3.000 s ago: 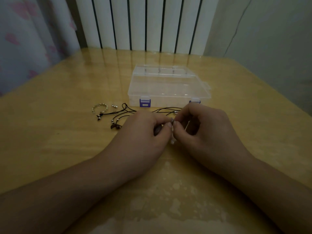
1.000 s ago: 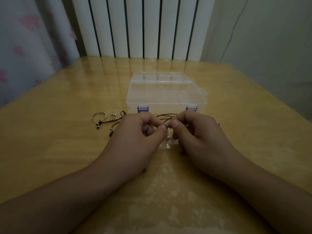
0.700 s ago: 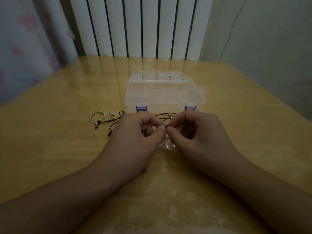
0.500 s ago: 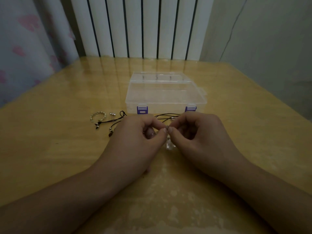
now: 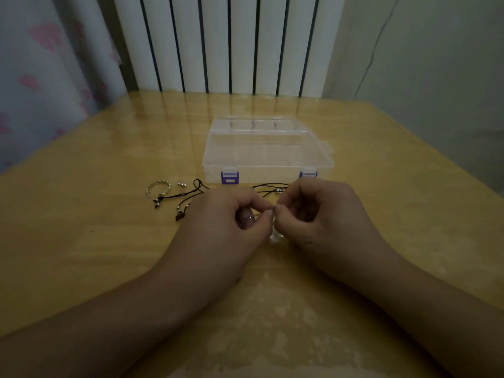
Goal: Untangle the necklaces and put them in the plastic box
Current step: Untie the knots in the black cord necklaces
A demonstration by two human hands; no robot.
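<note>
Black cord necklaces with small silver beads lie tangled on the wooden table, running from the left under my hands to the right. My left hand and my right hand meet thumb to thumb, both pinching a small silver piece of a thin chain just above the table. A short stretch of that chain shows under my left fingers. The clear plastic box with purple latches sits closed right behind my hands.
A silver beaded ring-like loop and a tiny silver bead lie left of the cords. A white radiator stands behind the table, a pink-patterned curtain at left, a wall at right.
My hands stay together at the same spot, with only slight finger shifts on the small silver piece. The cords and box have not moved.
</note>
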